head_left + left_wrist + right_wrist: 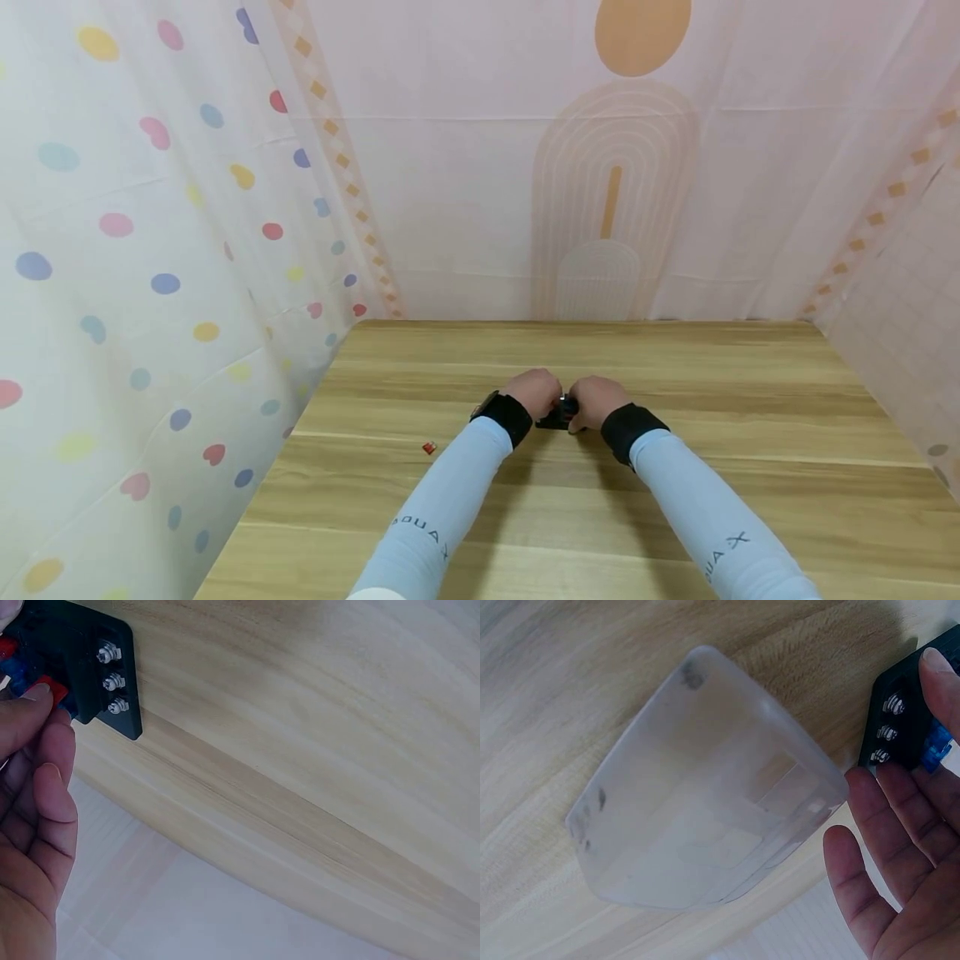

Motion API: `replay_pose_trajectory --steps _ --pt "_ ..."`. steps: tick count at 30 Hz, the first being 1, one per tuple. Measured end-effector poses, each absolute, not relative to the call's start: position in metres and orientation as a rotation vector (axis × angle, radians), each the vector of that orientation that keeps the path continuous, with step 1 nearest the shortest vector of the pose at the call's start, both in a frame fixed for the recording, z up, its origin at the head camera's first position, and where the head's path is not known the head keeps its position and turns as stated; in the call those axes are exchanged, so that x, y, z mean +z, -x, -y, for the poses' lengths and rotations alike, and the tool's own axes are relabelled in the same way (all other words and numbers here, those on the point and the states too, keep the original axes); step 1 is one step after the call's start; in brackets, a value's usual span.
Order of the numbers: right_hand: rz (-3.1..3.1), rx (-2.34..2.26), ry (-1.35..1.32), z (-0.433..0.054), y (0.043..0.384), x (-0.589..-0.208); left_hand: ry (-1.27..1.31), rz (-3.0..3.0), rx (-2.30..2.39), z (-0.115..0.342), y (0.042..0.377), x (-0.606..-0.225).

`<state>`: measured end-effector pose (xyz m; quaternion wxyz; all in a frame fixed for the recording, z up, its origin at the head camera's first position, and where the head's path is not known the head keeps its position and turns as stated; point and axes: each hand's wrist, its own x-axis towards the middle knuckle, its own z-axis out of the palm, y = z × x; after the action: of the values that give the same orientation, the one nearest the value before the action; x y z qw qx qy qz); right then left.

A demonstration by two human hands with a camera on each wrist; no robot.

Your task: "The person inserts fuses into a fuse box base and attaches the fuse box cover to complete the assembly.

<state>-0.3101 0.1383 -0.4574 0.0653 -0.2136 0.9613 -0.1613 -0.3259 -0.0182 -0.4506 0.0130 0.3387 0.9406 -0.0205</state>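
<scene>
Pinching a red blade fuse (57, 691) with the left hand (534, 392)
Gripping the black fuse block (81, 666), upper left of the left wrist frame, with the right hand (599, 401); near a translucent plastic cover (705, 795), centre of the right wrist frame

Both arms (457, 487) reach forward, the left hand (536, 392) pinching just beside the right hand (598, 402).

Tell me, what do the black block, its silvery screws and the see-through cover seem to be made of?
The black block: probably moulded plastic, smooth and fairly dull, with a rounded corner. The screws: metal, likely steel, given their bright silvery glints. The cover: probably clear plastic, glossy but slightly cloudy; the tabletop shows hazily through.
</scene>
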Motion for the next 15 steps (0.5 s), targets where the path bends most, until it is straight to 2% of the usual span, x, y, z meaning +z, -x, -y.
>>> replay_pose_trajectory --steps 15 --pt "-2.901 -0.495 0.659 -0.1389 0.3059 -0.4539 -1.018 -2.943 -0.129 0.0113 0.3215 -0.4469"
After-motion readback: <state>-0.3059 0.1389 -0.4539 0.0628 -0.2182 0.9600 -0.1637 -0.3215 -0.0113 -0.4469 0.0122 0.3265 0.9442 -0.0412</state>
